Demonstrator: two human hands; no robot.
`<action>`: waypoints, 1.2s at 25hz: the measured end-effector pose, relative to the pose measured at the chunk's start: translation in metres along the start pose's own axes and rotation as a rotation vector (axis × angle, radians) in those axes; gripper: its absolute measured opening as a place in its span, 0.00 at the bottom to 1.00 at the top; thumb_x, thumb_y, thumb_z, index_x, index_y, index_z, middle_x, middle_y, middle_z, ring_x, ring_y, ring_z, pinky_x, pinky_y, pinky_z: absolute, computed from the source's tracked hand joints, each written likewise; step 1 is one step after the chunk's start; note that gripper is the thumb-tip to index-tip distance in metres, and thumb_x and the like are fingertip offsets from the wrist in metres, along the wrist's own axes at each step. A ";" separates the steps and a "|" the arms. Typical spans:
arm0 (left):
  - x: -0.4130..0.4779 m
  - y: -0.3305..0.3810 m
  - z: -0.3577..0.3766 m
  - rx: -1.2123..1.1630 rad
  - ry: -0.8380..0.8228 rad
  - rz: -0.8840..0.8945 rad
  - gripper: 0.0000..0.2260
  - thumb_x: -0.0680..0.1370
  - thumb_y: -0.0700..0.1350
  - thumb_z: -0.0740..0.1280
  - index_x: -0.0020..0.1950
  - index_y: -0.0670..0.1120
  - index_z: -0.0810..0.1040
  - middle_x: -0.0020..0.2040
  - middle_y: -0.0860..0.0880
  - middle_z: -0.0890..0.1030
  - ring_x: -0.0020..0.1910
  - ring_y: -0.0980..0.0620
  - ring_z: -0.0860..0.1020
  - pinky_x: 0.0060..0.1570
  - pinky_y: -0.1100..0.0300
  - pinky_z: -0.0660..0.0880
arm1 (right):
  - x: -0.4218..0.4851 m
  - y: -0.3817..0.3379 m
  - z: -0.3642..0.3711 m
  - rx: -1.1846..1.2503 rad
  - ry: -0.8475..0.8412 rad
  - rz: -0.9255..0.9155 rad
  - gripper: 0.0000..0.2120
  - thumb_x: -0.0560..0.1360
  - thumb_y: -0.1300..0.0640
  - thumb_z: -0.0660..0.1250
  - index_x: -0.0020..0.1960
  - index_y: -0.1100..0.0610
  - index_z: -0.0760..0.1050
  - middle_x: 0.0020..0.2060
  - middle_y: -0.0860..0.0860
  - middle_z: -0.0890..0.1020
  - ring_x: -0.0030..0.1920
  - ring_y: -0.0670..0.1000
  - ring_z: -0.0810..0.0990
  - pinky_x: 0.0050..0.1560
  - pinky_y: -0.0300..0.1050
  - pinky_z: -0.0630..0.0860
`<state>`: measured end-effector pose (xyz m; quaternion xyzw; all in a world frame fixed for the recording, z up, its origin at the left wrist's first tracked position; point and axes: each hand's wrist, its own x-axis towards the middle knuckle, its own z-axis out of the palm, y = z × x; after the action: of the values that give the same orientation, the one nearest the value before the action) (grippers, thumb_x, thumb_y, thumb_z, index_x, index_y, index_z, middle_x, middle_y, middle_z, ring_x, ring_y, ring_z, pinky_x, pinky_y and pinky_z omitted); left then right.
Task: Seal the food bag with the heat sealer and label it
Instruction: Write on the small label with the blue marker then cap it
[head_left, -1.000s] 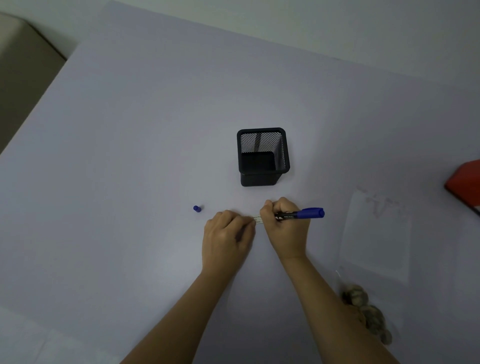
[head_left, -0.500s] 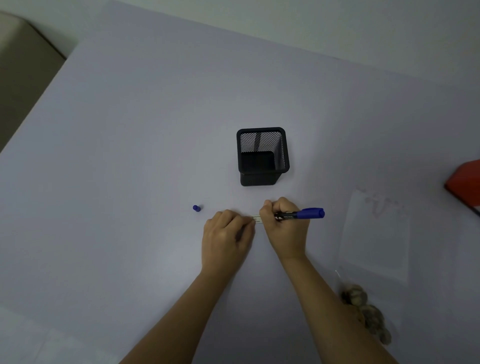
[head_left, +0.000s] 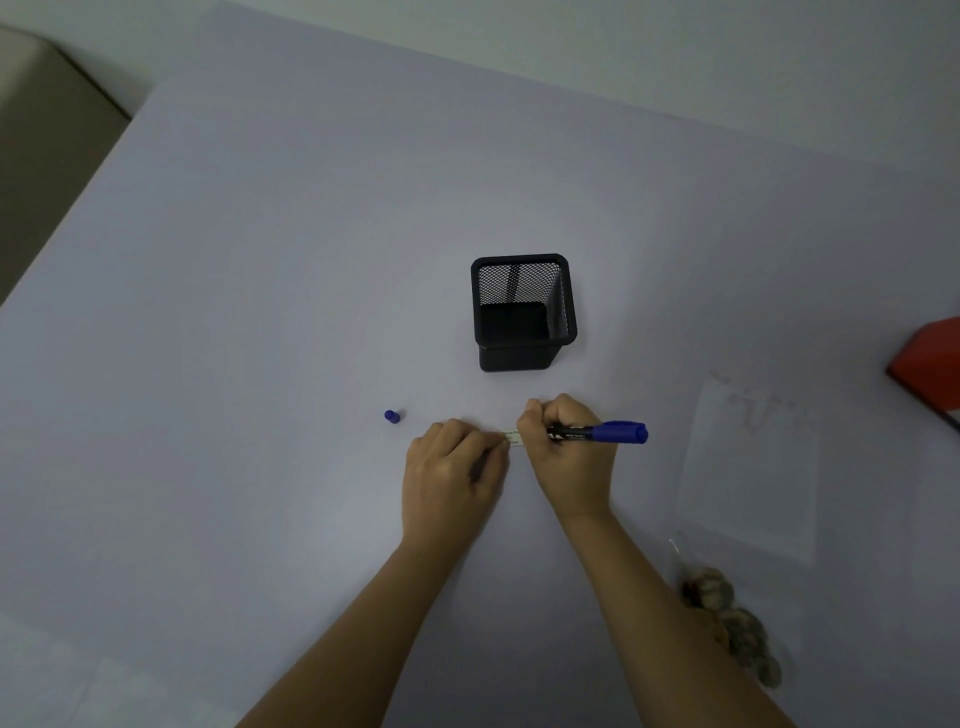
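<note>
Pale lavender table surface (head_left: 260, 312) fills the view; a light wall is seen beyond its far edge and a beige area at the left. A small white label (head_left: 511, 435) with faint print lies between the hands, just nearer than a black mesh pen holder (head_left: 522, 312). Its left end is held down by the curled fingertips of the left hand (head_left: 452, 473). A blue-ended marker (head_left: 602, 432) is gripped in the right hand (head_left: 569, 452), its tip hidden by the fingers. A blue cap (head_left: 391, 416) lies apart at the left. A clear food bag (head_left: 753, 493), with brownish pieces at its near end, lies flat at the right. A red object (head_left: 930, 364) is cut off by the right edge.
</note>
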<state>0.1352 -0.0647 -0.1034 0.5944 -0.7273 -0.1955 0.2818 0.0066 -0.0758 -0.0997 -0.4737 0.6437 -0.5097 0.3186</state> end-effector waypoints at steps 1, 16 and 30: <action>0.000 0.000 0.000 0.000 -0.003 -0.003 0.08 0.75 0.48 0.67 0.43 0.45 0.82 0.37 0.49 0.79 0.37 0.53 0.74 0.37 0.56 0.72 | 0.000 0.000 0.000 0.001 0.000 0.006 0.18 0.72 0.52 0.61 0.31 0.64 0.69 0.24 0.61 0.72 0.31 0.57 0.72 0.29 0.37 0.72; 0.002 0.001 0.000 0.014 -0.001 -0.003 0.06 0.74 0.46 0.69 0.43 0.45 0.83 0.37 0.50 0.79 0.37 0.53 0.74 0.38 0.56 0.72 | 0.002 0.001 0.000 0.004 0.016 -0.007 0.18 0.72 0.54 0.62 0.30 0.65 0.67 0.23 0.61 0.71 0.29 0.58 0.70 0.28 0.41 0.71; 0.001 0.001 0.000 0.014 -0.005 -0.011 0.07 0.74 0.48 0.68 0.43 0.45 0.83 0.37 0.50 0.79 0.37 0.53 0.74 0.38 0.57 0.71 | 0.002 0.003 0.000 -0.030 0.024 -0.015 0.17 0.72 0.54 0.62 0.30 0.65 0.66 0.24 0.60 0.71 0.28 0.57 0.70 0.28 0.44 0.72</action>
<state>0.1345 -0.0656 -0.1027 0.5997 -0.7262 -0.1934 0.2748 0.0053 -0.0780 -0.1024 -0.4772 0.6514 -0.5079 0.2999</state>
